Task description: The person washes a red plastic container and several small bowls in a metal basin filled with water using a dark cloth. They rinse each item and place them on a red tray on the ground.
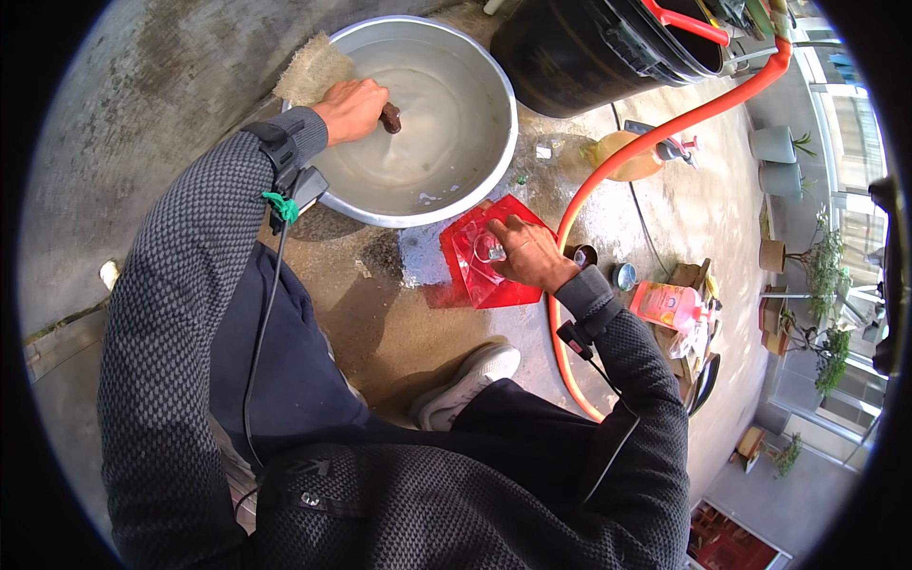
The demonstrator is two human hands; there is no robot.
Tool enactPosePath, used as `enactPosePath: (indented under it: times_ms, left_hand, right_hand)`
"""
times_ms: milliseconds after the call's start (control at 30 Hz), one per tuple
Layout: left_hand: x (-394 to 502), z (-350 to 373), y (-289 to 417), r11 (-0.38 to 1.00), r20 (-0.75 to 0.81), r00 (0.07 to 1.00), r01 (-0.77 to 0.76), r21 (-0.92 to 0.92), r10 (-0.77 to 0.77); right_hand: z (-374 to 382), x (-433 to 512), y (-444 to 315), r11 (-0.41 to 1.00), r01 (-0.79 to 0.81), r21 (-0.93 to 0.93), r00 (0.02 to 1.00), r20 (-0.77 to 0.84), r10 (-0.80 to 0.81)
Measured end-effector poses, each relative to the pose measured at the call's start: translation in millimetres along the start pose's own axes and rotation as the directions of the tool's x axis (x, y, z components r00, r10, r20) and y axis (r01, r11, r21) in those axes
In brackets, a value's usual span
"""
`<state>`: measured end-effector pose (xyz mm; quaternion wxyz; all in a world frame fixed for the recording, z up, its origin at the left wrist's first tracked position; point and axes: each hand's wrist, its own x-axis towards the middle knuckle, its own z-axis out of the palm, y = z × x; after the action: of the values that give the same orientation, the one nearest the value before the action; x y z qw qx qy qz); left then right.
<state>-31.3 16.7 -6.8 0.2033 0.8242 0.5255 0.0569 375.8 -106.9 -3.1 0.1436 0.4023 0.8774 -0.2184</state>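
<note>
My left hand (pixel 353 110) is closed over the near-left side of a wide metal basin (pixel 507 135) of cloudy water. It grips what looks like a fibre hand brush: tan bristles (pixel 313 68) fan out over the rim, and a dark brown handle end (pixel 391 117) sticks out of my fist. To the right of the basin, my right hand (pixel 531 256) curls its fingers on a red plastic object (pixel 509 292), flat-sided and resting on the wet floor. Under those fingertips shows a clear round part (pixel 488 247); whether it is separate, I cannot tell.
An orange hose (pixel 605 167) loops past my right hand. Beyond it lie a spray bottle (pixel 627 157), a small blue-rimmed cup (pixel 625 276) and a pink bottle (pixel 666 305). A black bucket (pixel 570 60) stands behind the basin. Potted plants (pixel 816 263) line the far right.
</note>
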Motion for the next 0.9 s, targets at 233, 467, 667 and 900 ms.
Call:
enactPosePath:
  times_ms: [233, 467, 667, 900]
  left_hand:
    - [1.4, 1.7, 6.3, 0.994, -0.019, 0.999, 0.032, 0.100, -0.030]
    - [4.7, 6.2, -0.5, 0.990, 0.004, 0.999, 0.052, 0.129, -0.053]
    - [5.0, 4.7, 3.5, 0.994, 0.040, 0.998, 0.041, 0.102, -0.046]
    - [3.0, 0.8, 9.5, 0.996, 0.026, 0.999, 0.029, 0.083, -0.031]
  right_hand:
    - [48.5, 10.7, -0.6, 0.967, 0.061, -0.246, 0.989, -0.119, -0.093]
    - [63.6, 6.9, -4.4, 0.898, 0.170, -0.406, 0.977, -0.046, -0.206]
    - [71.0, -1.8, 2.7, 0.939, 0.124, -0.321, 0.985, -0.075, -0.156]
    - [82.4, -3.7, 7.1, 0.918, 0.160, -0.363, 0.979, -0.059, -0.194]
